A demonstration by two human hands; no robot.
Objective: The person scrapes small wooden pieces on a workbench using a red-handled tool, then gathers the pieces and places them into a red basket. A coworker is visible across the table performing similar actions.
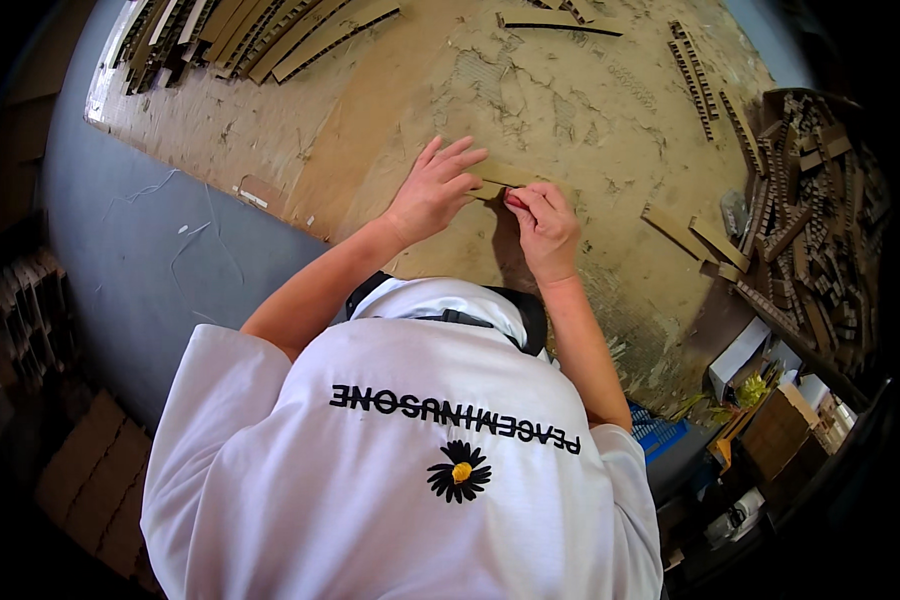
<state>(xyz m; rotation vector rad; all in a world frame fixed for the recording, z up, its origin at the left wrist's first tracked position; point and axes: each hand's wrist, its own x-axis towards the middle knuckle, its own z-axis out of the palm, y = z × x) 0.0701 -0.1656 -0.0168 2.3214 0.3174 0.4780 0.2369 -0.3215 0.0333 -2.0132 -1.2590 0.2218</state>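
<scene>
Left hand lies flat and spread, fingers wide, pressing one end of a small cardboard strip against the worn brown work surface; from my remote seat I see the right hand closed in a narrow pinch at the strip's other end, with something red between thumb and fingertips that I cannot make out. Both hands meet at the middle of the frame, nearly touching, the strip lying between them on the board.

Nearest the camera, a white T-shirt with a black-and-yellow daisy print fills the lower frame, and a dark strap runs across its collar. Bare forearms reach up from it to the surface. To the left of the board, grey floor shows, with flat cardboard pieces at the lower left edge.

To the right, a few loose cardboard strips lie near the board's edge, and just beyond them a dark bin is heaped with short corrugated offcuts. Below it, I see a blue crate and a cluttered corner of boxes.

Farthest off, a fan of long cardboard slats lies along the top left edge, one long strip lies at top centre, and notched strips lie toward the top right.
</scene>
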